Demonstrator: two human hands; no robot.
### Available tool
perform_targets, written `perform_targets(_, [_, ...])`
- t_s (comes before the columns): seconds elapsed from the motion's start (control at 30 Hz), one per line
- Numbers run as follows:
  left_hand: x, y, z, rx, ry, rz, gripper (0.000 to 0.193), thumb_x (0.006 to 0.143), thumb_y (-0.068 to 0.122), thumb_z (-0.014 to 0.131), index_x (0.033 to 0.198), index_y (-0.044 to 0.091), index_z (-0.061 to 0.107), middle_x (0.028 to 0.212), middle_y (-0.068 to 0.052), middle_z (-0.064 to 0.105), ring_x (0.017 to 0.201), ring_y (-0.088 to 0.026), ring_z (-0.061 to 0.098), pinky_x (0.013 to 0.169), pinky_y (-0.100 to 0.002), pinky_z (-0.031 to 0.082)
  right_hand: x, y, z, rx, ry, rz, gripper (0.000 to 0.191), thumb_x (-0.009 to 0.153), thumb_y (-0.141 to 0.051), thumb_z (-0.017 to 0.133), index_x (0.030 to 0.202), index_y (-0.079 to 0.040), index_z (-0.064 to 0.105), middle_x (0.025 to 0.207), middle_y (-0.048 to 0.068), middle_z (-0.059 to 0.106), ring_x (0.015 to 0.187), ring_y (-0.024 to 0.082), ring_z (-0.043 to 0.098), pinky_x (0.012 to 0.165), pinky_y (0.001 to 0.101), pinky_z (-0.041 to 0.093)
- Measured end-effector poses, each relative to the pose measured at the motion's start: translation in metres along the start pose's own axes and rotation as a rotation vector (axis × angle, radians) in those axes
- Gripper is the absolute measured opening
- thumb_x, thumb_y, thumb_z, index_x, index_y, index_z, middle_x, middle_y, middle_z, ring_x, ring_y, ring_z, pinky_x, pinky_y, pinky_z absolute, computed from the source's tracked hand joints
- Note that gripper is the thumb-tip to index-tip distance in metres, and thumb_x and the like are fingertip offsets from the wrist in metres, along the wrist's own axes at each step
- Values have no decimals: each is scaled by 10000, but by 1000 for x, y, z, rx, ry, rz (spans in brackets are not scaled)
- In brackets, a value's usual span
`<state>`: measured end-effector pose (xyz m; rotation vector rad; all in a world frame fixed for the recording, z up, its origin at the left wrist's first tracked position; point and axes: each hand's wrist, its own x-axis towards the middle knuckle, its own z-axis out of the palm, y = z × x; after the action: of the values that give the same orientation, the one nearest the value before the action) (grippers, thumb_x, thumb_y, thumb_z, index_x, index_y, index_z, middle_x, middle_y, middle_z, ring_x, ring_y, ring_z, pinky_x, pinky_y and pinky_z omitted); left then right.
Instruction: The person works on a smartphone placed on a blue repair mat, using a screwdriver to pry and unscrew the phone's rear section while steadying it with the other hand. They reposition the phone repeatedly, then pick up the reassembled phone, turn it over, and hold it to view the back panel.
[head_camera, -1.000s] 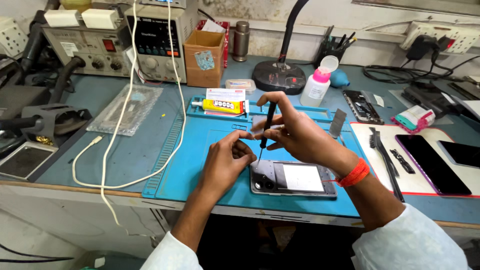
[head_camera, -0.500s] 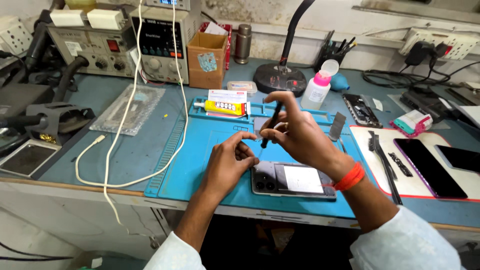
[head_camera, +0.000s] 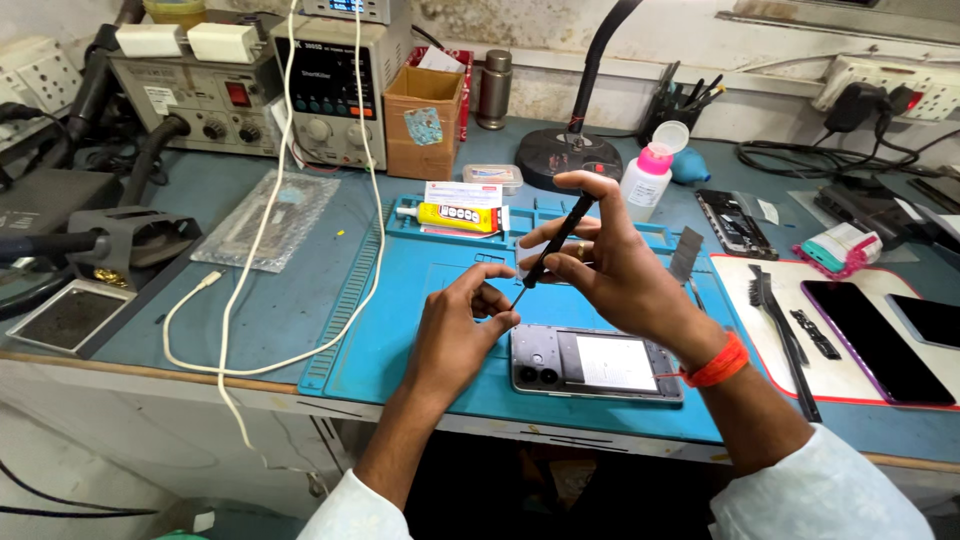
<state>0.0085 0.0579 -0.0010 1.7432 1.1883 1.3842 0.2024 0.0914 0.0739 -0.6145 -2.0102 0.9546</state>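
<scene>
Above the blue work mat (head_camera: 400, 330), near the middle of the bench, the right hand (head_camera: 610, 265) is closed on a slim black screwdriver (head_camera: 555, 240), thumb and fingers pinching the shaft partway up with the cap end rising toward the index fingertip. The tool leans, tip down and to the left. That tip meets the left hand (head_camera: 455, 335), whose thumb and forefinger are pinched narrowly together right at the point; whether something tiny sits between them is too small to tell.

Just below and to the right lies the opened phone (head_camera: 595, 362), back cover off, camera cluster at its left end, flat on the mat and touched by neither hand.

To do this well, I'd judge the tip wants steadying: keep both wrists low and close, let the left fingertips guide the point, and turn the handle lightly so nothing slips.

Farther back, a yellow glue tube (head_camera: 455, 214) rests on its box in the mat's tray, a pink-capped squeeze bottle (head_camera: 648, 178) stands to the right of it, and a black brush (head_camera: 780, 335) lies on the white pad (head_camera: 770, 290) at far right. White cable (head_camera: 255, 240) trails across the left side.
</scene>
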Motion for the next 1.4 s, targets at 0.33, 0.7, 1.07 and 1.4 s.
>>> perform_targets(0.33, [-3, 7, -2, 52, -56, -36, 457, 797, 10, 763, 1228, 128, 663, 860, -90, 814, 869, -208, 802, 777, -335, 580, 5, -13, 5, -357, 27, 80, 653, 908, 4, 708, 1426, -138, 336, 982, 86, 757, 887, 165, 774, 692, 318, 637])
perform_targets(0.7, [-3, 2, -4, 73, -90, -72, 457, 811, -16, 698, 1244, 126, 651, 914, -93, 819, 936, -219, 805, 805, -339, 602, 1, -11, 7, -370, -5, 86, 635, 906, -27, 728, 1402, -128, 346, 1011, 94, 751, 862, 164, 769, 689, 317, 650])
perform_targets(1.07, [-5, 8, -5, 59, -81, -84, 477, 819, -13, 715, 1268, 125, 634, 923, -89, 817, 939, -229, 799, 817, -357, 590, -5, -19, 10, -406, -95, -109, 507, 964, -4, 654, 1390, -90, 392, 1041, 122, 744, 964, 234, 785, 787, 356, 635])
perform_targets(1.4, [-4, -2, -1, 4, -30, -24, 398, 854, -11, 632, 1242, 78, 634, 976, -102, 810, 1005, -230, 797, 874, -365, 597, 0, -21, 12, -359, -108, -281, 523, 979, 34, 629, 1438, -47, 393, 1135, 187, 727, 1025, 292, 763, 783, 389, 636])
